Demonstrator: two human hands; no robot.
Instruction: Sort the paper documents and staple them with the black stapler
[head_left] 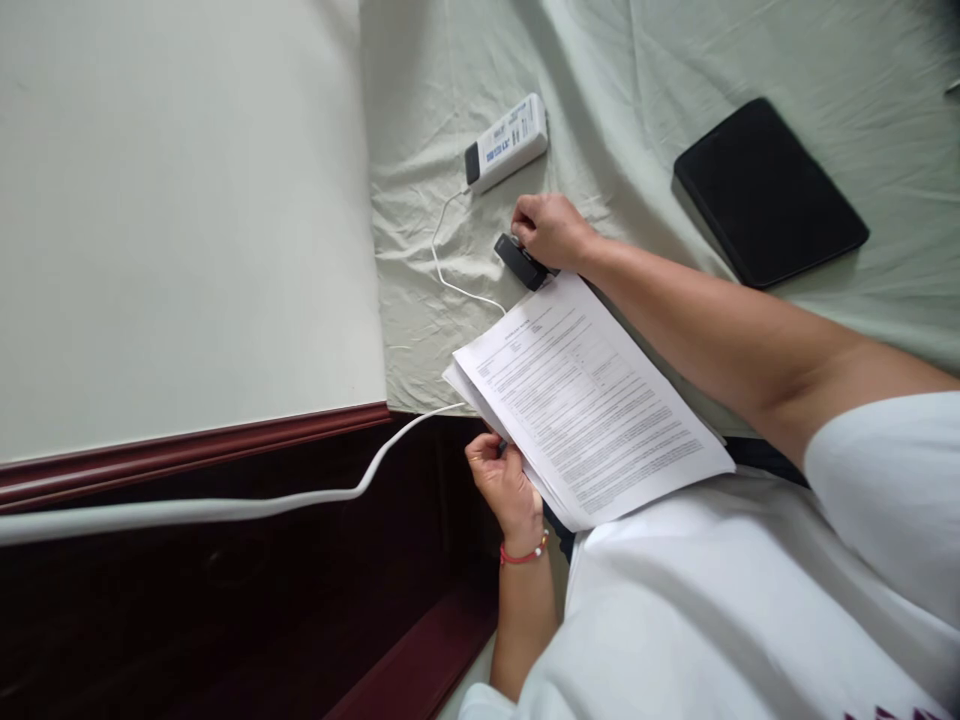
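Note:
My right hand (553, 232) reaches across the bed sheet, fingers curled down onto a small black stapler (517, 262) at the top corner of a paper stack. The stack of printed sheets (600, 400) lies slanted over my lap and the bed edge, its lower sheets slightly fanned out on the left. Below its left edge, my left hand (506, 485) is closed, thumb against fingers. A small dark bit shows between those fingers; I cannot make out what it is. A red bracelet circles the left wrist.
A white power bank (510, 145) lies on the pale green sheet (600, 60), its thin white cable (442, 270) running under the papers. A black tablet-like case (771, 190) lies to the right. A thicker white cable (225, 510) crosses dark red wooden furniture (187, 455) with a pale top.

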